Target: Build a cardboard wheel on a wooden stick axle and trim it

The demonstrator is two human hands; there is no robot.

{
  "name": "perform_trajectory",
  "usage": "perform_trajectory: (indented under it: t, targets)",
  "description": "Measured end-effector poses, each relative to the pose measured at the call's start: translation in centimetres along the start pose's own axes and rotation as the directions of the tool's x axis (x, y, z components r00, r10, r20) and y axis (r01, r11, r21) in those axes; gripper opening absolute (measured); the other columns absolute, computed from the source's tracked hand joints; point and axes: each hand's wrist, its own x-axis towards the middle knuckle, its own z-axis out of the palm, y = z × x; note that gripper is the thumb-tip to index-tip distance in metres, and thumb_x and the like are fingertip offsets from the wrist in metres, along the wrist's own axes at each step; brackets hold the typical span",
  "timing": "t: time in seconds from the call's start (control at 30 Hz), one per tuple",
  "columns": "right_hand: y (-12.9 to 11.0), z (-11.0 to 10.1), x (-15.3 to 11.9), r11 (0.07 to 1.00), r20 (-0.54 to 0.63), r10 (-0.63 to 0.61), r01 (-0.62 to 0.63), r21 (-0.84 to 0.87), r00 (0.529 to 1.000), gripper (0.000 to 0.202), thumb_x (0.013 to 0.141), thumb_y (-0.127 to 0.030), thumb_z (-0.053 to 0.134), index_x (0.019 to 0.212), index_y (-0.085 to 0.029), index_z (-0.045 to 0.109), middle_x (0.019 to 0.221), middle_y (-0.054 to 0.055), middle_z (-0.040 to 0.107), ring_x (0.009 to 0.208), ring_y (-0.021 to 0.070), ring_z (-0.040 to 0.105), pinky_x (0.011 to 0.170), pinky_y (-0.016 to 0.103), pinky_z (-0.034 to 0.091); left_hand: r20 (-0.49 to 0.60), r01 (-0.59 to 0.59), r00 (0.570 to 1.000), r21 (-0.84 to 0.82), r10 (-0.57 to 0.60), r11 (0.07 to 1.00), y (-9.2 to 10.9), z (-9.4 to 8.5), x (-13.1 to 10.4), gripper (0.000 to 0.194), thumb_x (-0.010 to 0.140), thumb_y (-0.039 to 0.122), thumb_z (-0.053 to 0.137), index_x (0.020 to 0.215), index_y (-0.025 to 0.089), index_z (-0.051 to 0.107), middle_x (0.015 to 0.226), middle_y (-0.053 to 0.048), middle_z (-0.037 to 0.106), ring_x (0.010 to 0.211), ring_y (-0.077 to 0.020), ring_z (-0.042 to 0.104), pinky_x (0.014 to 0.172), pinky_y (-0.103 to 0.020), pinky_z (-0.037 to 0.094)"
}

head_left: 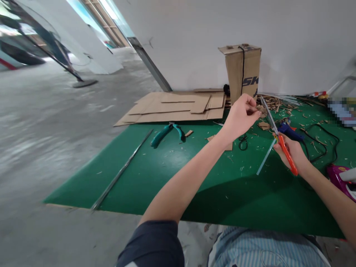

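Scrap, apparently cardboard, was located above the tabletop, pinched in the fingertips of the left hand. The right hand gripped the scissors, blades beside the scrap; contact could not be determined. The step in hand was judged to be trimming. The next move called for a steady pinch, with fingertips clear of the blades. The box stood upright behind the left hand, a dark cord down its side; its contents were not visible.
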Motion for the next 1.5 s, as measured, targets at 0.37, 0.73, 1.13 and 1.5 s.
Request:
perform_trajectory:
  t: [0.37,0.73,1.13,1.5]
  targets:
    - [0.7,-0.1,-0.3,0.983,-0.069,-0.090,0.078,-0.166,0.994,0.057,0.089,-0.063,0.051,0.114,-0.014,0.068,0.057,-0.002,0.055,0.047,0.0130,0.049,0.054,0.026,0.046,0.052,0.042,0.998,-0.047,-0.039,0.998,0.0,-0.4,0.2,0.027,0.083,0.007,0.063,0.082,0.022,0.041,0.067,0.003,0.063,0.064,-0.0104,0.058,0.064,-0.028,0.043]
    - [0.8,0.3,-0.5,0.991,-0.107,-0.016,0.002,-0.134,0.994,0.063,0.088,-0.070,0.052,0.113,-0.014,0.065,0.063,0.002,0.063,0.049,0.0159,0.057,0.057,0.029,0.047,-0.011,0.043,0.999,-0.151,-0.045,0.988,-0.7,-0.5,0.4,0.025,0.083,0.014,0.066,0.107,0.020,0.061,0.073,0.000,0.067,0.074,-0.0153,0.066,0.074,-0.031,0.051]
    - [1.4,0.8,-0.3,0.996,-0.140,0.084,-0.086,-0.004,0.987,0.057,0.083,-0.068,0.061,0.108,-0.018,0.064,0.071,0.002,0.066,0.050,0.0148,0.058,0.054,0.028,0.049,0.025,0.242,0.965,-0.478,-0.262,0.844,-1.0,0.2,0.6,0.013,0.087,0.016,0.062,0.097,0.018,0.071,0.085,-0.005,0.074,0.078,-0.0121,0.068,0.079,-0.030,0.058]
    - [1.7,1.5,1.1,0.834,-0.029,0.381,-0.330,0.442,0.924,0.049,0.072,-0.058,0.076,0.099,-0.018,0.065,0.071,-0.002,0.061,0.049,0.0122,0.058,0.056,0.031,0.058,0.041,0.056,0.998,-0.017,-0.055,0.998,-2.9,0.7,0.5,0.021,0.079,0.011,0.068,0.099,0.016,0.064,0.084,-0.003,0.068,0.074,-0.0113,0.061,0.072,-0.027,0.051]
